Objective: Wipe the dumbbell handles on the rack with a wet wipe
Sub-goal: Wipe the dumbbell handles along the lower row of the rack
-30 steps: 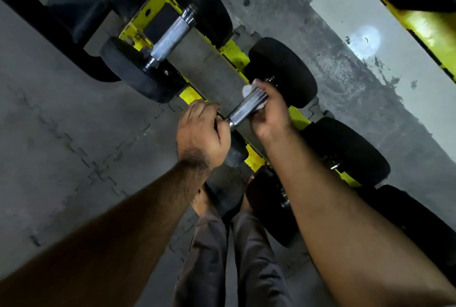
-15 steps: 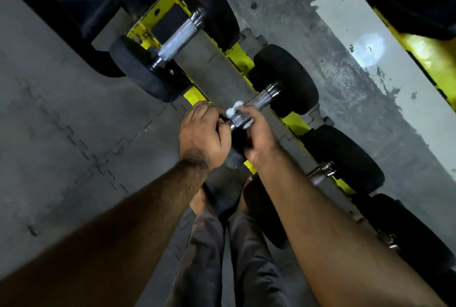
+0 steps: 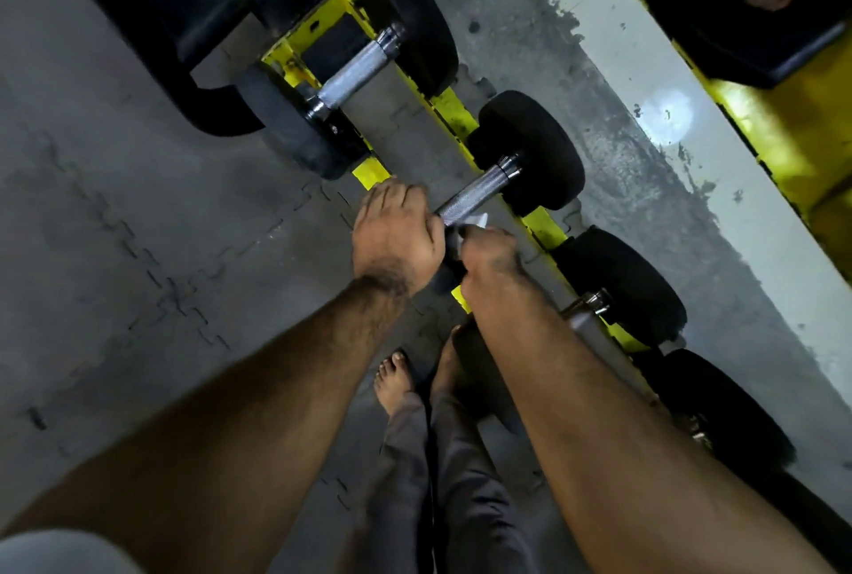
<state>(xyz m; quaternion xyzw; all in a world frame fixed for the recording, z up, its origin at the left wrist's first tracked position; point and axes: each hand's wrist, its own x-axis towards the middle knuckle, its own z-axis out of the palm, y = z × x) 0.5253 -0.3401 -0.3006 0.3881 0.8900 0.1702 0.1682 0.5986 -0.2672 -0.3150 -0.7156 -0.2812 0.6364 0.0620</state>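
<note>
A black dumbbell with a knurled steel handle (image 3: 477, 193) lies across the yellow rack (image 3: 449, 105). My left hand (image 3: 396, 239) is curled over the dumbbell's near head, which it hides. My right hand (image 3: 491, 257) grips the near end of the handle with a white wet wipe (image 3: 475, 221) pinched under its fingers. The far head (image 3: 530, 149) and most of the handle are bare. Another dumbbell with a steel handle (image 3: 352, 73) sits on the rack to the upper left.
More black dumbbells (image 3: 620, 278) line the rack to the lower right. A black bench frame (image 3: 152, 43) stands at the upper left. My bare feet (image 3: 396, 382) stand on grey interlocking floor mats (image 3: 138, 251). A second yellow rack (image 3: 774, 131) runs along the right.
My right hand has slid with the wipe down the handle from its far end to its near end, baring the steel. My left hand has stayed on the near head.
</note>
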